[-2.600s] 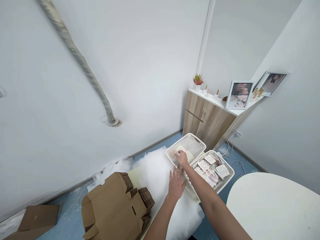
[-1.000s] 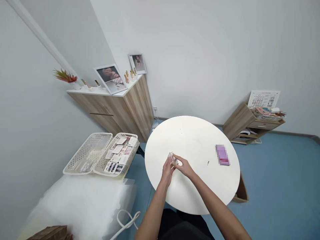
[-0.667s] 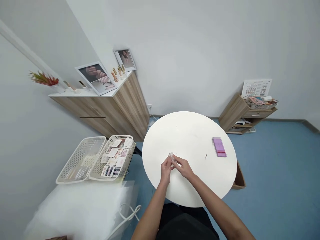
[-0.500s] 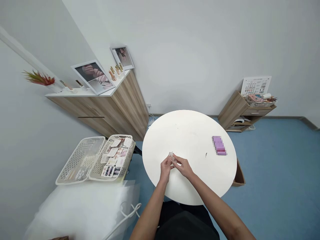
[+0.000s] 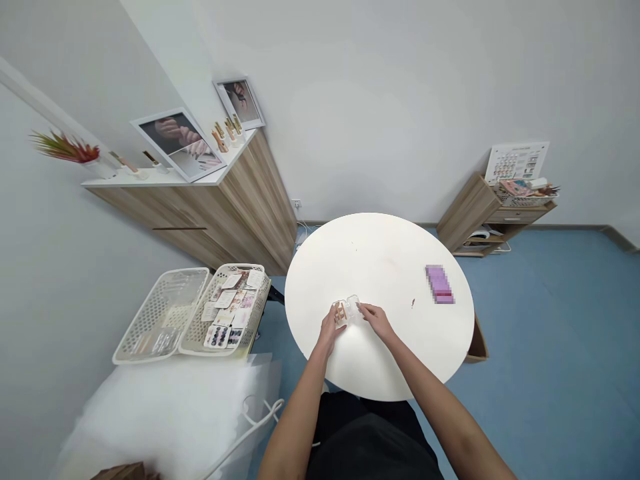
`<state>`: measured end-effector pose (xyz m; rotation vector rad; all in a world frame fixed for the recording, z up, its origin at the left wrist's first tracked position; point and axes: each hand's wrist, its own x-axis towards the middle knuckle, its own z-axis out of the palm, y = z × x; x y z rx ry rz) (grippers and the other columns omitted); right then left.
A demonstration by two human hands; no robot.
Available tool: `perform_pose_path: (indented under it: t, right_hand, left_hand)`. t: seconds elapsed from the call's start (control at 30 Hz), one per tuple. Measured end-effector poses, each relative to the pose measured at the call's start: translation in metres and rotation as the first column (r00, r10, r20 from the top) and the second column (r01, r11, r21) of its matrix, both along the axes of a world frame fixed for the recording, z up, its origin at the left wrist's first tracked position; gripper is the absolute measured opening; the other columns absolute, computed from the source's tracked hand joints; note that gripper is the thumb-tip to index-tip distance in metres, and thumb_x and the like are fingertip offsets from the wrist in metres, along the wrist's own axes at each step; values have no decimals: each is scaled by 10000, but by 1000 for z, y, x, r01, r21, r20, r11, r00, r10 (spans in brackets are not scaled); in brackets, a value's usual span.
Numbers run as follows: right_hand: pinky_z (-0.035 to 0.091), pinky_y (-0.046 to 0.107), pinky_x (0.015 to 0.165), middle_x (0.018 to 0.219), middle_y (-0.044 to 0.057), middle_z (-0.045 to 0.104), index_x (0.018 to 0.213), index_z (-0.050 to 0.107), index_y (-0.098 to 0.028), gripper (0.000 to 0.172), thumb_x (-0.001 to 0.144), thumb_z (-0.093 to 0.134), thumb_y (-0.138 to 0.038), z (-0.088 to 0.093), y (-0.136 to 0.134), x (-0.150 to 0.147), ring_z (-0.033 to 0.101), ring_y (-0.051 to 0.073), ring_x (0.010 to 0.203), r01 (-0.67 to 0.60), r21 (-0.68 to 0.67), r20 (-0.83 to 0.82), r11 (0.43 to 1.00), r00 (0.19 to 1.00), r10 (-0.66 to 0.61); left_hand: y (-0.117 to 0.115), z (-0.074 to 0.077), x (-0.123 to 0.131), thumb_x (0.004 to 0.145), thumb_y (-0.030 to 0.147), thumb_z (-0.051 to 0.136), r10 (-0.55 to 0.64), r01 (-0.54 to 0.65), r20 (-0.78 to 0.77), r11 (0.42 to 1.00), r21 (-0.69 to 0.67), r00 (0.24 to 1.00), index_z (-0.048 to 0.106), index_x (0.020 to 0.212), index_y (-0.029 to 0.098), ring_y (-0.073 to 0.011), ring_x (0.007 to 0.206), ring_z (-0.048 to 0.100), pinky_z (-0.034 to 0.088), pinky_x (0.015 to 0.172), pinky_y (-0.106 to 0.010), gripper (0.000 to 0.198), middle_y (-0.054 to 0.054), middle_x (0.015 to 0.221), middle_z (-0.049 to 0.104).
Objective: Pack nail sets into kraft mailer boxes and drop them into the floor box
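Note:
My hands are over the near part of a round white table (image 5: 380, 260). My left hand (image 5: 327, 333) is shut on a small clear plastic packet (image 5: 346, 311) with orange-tan pieces inside, possibly press-on nails. My right hand (image 5: 376, 321) lies just right of the packet, its fingertips reaching the packet's right edge. I cannot tell whether those fingers grip it. A pixelated pink box (image 5: 439, 285) lies on the table to the right, beyond both hands, with a tiny dark speck (image 5: 413, 303) near it.
Left of the table, two white plastic baskets stand on white foam sheets (image 5: 150, 420). One basket (image 5: 163, 313) holds a few small items, the other (image 5: 235, 270) holds printed cards. A wooden cabinet (image 5: 240, 200) stands behind, and a drawer unit (image 5: 470, 213) stands far right.
The hands have drawn slightly apart, and the right hand has moved right along the packet. The packet now shows more fully, with its orange contents visible. The view has shifted slightly.

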<state>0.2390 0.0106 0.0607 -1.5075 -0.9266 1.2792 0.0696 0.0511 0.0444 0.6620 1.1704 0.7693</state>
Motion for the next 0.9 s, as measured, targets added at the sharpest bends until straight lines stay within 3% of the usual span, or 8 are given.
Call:
perform_pose_path:
  t: [0.13,0.27,0.37,0.47,0.6,0.73,0.8,0.9]
  right_hand:
    - [586,372,742,876,88,744,870,721,-190,379,742,676,-544,-27,-4,13,707,224,815,171,-132,-32,976,984,-177]
    - [587,321,682,806,85,740,807,695,-172,293,723,708,-452,-46,-10,21,708,209,762,263,-211,-26,941,961,-274]
    - [580,308,653,796,77,735,804,688,-169,252,717,698,-405,-57,-11,24,704,208,740,296,-225,21,928,954,-299]
    - [567,318,676,833,61,730,839,696,-186,226,747,617,-376,-66,-11,28,692,212,770,270,-208,176,940,956,-236]
    - [515,363,861,1008,73,709,965,707,-198,303,778,499,-315,-75,-9,33,654,238,958,203,-170,440,964,891,-110]
    - [444,398,972,1191,142,618,1107,673,-151,406,783,475,-293,-79,-4,29,560,281,1126,204,-103,586,974,804,-106]
    - [415,419,1000,1214,158,590,1145,656,-135,432,792,464,-293,-79,2,21,510,300,1170,173,-77,625,982,776,-88]
    - [400,432,1005,1222,149,576,1164,641,-145,431,808,448,-291,-73,15,3,474,305,1192,92,-42,635,995,771,-44]
  left_hand:
    - [5,-31,1,814,515,659,90,-94,-200,996,-10,976,677,1130,140,-215,900,688,568,776,-344,490,-144,1047,695]
    - [7,-51,-2,818,375,697,105,-105,-273,994,14,956,639,1194,126,-185,901,683,560,823,-320,455,-126,1010,707]
    - [6,-60,-6,833,321,685,78,-65,-338,997,49,938,623,1229,147,-188,957,679,546,890,-330,437,-111,1042,714]
    - [3,-65,-9,858,315,653,38,-2,-398,996,90,917,612,1252,172,-201,1013,675,528,941,-351,422,-106,1100,712]
    - [0,-66,-12,887,261,590,-6,89,-462,984,156,887,597,1274,166,-221,1124,639,495,1004,-372,399,-121,1230,664]
    - [-3,-61,-18,869,210,571,10,149,-520,953,262,854,604,1270,202,-241,1315,486,418,1095,-406,402,-83,1411,535]
    - [-3,-54,-26,875,197,538,54,208,-588,906,368,807,594,1281,216,-246,1371,414,385,1123,-435,410,-69,1466,472]
    - [-2,-36,-49,900,187,467,158,344,-702,785,516,695,569,1303,203,-245,1374,406,390,1119,-443,416,-88,1493,430]
